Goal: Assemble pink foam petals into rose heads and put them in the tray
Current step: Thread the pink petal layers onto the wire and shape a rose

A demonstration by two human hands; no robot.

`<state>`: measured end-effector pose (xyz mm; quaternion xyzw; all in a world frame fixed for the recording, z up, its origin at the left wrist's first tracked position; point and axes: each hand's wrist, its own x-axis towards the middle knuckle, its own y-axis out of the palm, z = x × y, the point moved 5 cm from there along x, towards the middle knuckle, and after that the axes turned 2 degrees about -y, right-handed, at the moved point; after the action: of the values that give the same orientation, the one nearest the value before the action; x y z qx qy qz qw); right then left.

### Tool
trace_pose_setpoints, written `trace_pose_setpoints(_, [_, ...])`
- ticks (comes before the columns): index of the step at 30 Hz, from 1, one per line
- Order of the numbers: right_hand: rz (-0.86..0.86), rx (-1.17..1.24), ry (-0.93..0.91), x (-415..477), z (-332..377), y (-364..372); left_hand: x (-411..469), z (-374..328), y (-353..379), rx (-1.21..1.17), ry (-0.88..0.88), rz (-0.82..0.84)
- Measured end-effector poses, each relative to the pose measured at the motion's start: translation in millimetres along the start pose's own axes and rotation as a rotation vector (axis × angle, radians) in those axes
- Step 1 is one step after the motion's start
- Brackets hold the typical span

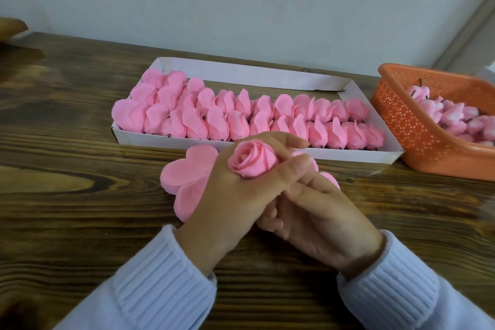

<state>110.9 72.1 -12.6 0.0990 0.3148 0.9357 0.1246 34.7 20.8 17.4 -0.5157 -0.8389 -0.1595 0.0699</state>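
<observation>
The left hand (230,195) clasps the rose head (251,162) just before the tray (348,155). The right hand (316,211) curls beneath, its grip unclear. The foam seems light, soft and crushable, so it is better held at its base.

pale blue ribbed knit sleeves (150,284).

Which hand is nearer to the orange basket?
Right. The right hand sits left of the basket, not touching it; the left hand, gripping the rose, is farther left.
</observation>
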Motion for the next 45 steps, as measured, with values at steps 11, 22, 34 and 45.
trace_pose_setpoints(11, [0.016, -0.029, 0.011, -2.1, 0.1, 6.1, -1.4, 0.4, 1.5, 0.034, 0.003, -0.012])
trace_pose_setpoints(22, [0.038, -0.056, 0.02, -2.2, 1.1, 3.9, -2.4, -1.6, 0.8, 0.0, 0.004, 0.006])
trace_pose_setpoints(34, [0.015, -0.026, 0.084, -0.6, -1.5, 4.7, -1.6, -5.9, 0.6, 0.035, 0.062, -0.003])
trace_pose_setpoints(45, [0.043, -0.093, 0.035, -0.2, -6.6, 8.4, -2.2, -0.3, 2.5, -0.042, -0.026, 0.032])
